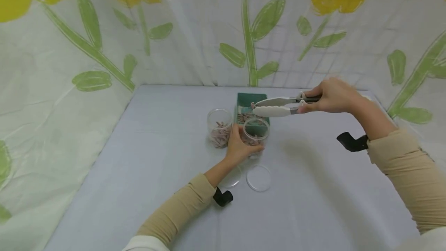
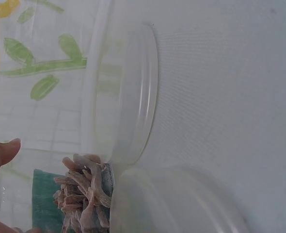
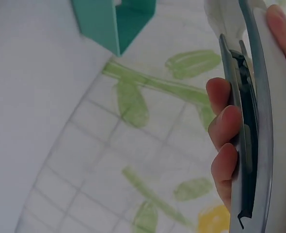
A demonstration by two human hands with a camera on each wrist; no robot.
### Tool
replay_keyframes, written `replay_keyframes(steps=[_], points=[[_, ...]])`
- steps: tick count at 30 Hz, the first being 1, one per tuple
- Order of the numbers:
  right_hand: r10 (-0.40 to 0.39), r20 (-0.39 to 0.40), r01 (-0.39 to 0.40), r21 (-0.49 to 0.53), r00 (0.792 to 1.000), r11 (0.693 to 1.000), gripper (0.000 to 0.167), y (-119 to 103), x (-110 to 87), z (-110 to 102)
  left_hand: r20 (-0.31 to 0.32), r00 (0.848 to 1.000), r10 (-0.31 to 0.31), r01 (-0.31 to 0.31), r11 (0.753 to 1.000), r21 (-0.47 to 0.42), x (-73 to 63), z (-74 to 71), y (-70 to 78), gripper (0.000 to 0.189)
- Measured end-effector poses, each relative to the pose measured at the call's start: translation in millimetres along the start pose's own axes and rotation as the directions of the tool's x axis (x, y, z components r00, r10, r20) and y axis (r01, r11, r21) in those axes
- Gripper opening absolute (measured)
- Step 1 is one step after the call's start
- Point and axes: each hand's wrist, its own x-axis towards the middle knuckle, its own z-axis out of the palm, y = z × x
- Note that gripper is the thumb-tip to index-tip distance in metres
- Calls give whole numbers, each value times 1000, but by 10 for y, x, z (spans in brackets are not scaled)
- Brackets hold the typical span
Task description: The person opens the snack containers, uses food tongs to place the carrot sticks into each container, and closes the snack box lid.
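My left hand [image 1: 238, 149] grips a clear round jar [image 1: 256, 139] with pinkish-brown, twig-like pieces inside. The jar stands open in front of a green tray [image 1: 251, 97], which holds more such pieces. To its left is a second clear jar [image 1: 211, 125], also uncovered and partly filled with twig-like pieces [image 2: 82, 194]. My right hand [image 1: 333, 95] holds white-tipped tongs [image 1: 273, 111] above the tray and the jar. One small piece [image 1: 253, 105] shows at the tongs' tips. In the right wrist view, curled fingers [image 3: 225, 124] wrap the tongs' metal handle.
Two clear round lids lie on the table nearer to me: one lid [image 1: 258, 190] below the gripped jar, another lid [image 1: 234, 183] partly behind my left wrist. Behind the pale tabletop [image 1: 167, 127] hangs a sheet [image 1: 195, 42] painted with flowers.
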Motion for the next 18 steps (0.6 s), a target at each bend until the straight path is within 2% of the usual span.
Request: replay_keyframes(steps=[3, 5, 10, 14, 18], points=[[-20, 21, 20, 9, 1000, 1000, 62, -29, -95, 112, 0, 1000, 4, -4, 1000, -3, -3, 7, 3, 69], [-44, 31, 45, -28, 999, 999, 64, -51, -124, 176, -1, 1000, 5, -5, 1000, 0, -3, 4, 8, 69], [-64, 8, 64, -89, 998, 994, 69, -74, -182, 269, -4, 1000, 0, 0, 1000, 16, -11, 9, 8, 70], [-18, -44, 16, -55, 999, 998, 72, -38, -239, 290, -1, 1000, -18, 18, 1000, 20, -39, 0, 22, 73], [83, -108, -79, 40, 991, 996, 75, 61, -300, 375, 25, 999, -38, 37, 998, 45, -76, -35, 45, 81]])
